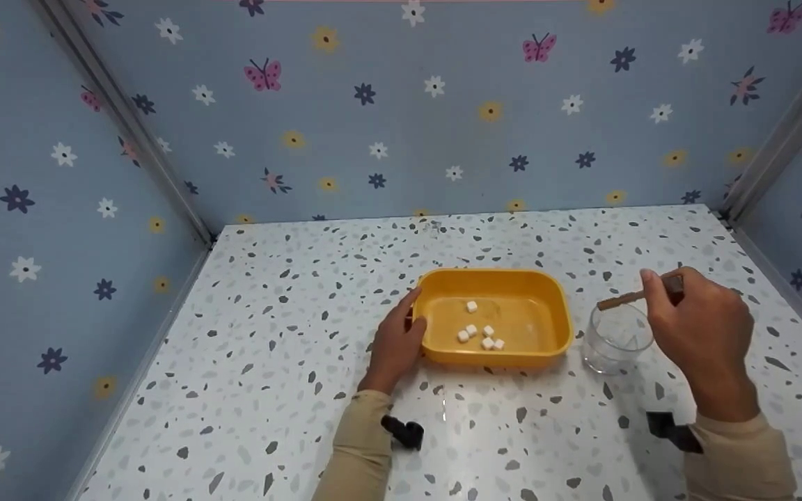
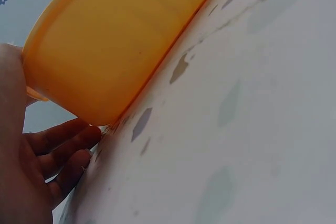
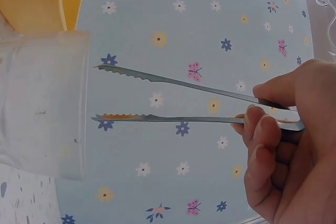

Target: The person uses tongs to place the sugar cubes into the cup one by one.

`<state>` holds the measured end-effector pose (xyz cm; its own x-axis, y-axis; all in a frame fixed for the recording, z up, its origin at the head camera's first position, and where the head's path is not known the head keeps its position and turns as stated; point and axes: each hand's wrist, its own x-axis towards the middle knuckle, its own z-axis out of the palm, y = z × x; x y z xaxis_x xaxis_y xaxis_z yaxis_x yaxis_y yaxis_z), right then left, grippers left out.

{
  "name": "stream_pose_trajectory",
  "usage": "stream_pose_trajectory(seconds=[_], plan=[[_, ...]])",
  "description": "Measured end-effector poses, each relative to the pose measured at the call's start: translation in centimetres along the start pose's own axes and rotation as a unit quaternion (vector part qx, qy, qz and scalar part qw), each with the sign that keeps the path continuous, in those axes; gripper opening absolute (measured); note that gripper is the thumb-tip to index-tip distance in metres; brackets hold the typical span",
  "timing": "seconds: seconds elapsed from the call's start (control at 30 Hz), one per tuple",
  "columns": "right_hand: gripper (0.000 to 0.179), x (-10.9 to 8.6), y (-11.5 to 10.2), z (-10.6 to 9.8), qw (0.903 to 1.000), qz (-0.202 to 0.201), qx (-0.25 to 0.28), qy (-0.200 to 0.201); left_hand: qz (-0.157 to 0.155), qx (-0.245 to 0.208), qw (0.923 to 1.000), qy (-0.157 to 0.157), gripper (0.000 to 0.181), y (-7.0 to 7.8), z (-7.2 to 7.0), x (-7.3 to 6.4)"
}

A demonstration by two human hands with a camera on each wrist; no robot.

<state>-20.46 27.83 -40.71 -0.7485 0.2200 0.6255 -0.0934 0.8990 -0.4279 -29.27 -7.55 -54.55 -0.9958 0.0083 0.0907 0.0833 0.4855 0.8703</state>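
My left hand [image 1: 397,342] grips the left end of a yellow plastic tray [image 1: 498,358]. In the left wrist view its thumb lies at the rim, with the other fingers low beside the end wall. Several small white cubes [image 1: 471,306] lie on the tray's floor, most of them toward the front left. My right hand [image 1: 704,330] holds metal tongs [image 3: 199,119] with toothed tips between thumb and fingers. The tong arms stand apart with nothing between them, tips near the mouth of a clear glass [image 1: 610,351]. This glass stands just right of the tray.
The white speckled tabletop [image 1: 269,334] carries the tray and glass. A blue flowered panel [image 1: 429,139] rises behind it, with matching panels at the left and right sides. Black wrist mounts [image 1: 404,433] sit at both sleeves.
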Motion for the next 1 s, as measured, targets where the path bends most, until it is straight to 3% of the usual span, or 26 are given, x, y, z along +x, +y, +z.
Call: stream_pose_trajectory(seconds=[0.43, 0.8, 1.0], plan=[[0.031, -0.3, -0.6, 0.6, 0.999, -0.015, 0.035, 0.022, 0.005, -0.004, 1.0, 0.0, 0.055, 0.0, -0.1, -0.1], [0.034, -0.5, -1.4, 0.9, 0.9996, 0.007, 0.025, -0.009, 0.002, -0.003, 1.0, -0.003, 0.056, 0.0, -0.1, 0.0], [0.035, -0.7, -1.7, 1.3, 0.9995, -0.005, 0.024, -0.017, 0.003, -0.005, 1.0, -0.006, 0.056, 0.0, -0.1, -0.1]])
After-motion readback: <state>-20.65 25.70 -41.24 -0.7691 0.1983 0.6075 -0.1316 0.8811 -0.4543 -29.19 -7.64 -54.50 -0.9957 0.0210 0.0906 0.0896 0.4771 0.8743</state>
